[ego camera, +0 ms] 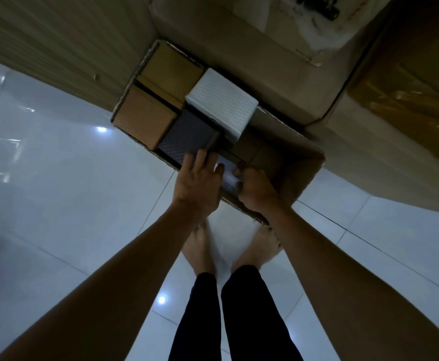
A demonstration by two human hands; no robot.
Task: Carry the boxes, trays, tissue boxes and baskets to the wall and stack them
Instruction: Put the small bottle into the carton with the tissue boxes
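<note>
Gripping a small grey piece (228, 175) at the near rim of an open carton (291, 162): right hand (256, 187), fingers curled round the piece's right edge. Kind of piece not tellable in the dim light.

Left hand (197, 181): laid at 9 o'clock of the piece, fingers straight, tips on the near corner of a dark basket (184, 138); nothing clasped.

Packed in the carton: white basket (223, 100) at 12 o'clock of the dark one, touching it; two tan baskets (145, 115) at 10 o'clock, side by side.

Carton set on a glossy tiled floor (69, 191), its far end close to the wall (43, 48); large cartons (239, 48) at 1 o'clock.

Likely risks:
- one-handed hold letting the piece slip and drop into the carton
- the piece snagging on the dark basket's corner and tipping it
- bare feet directly below if anything falls outside the rim.
</note>
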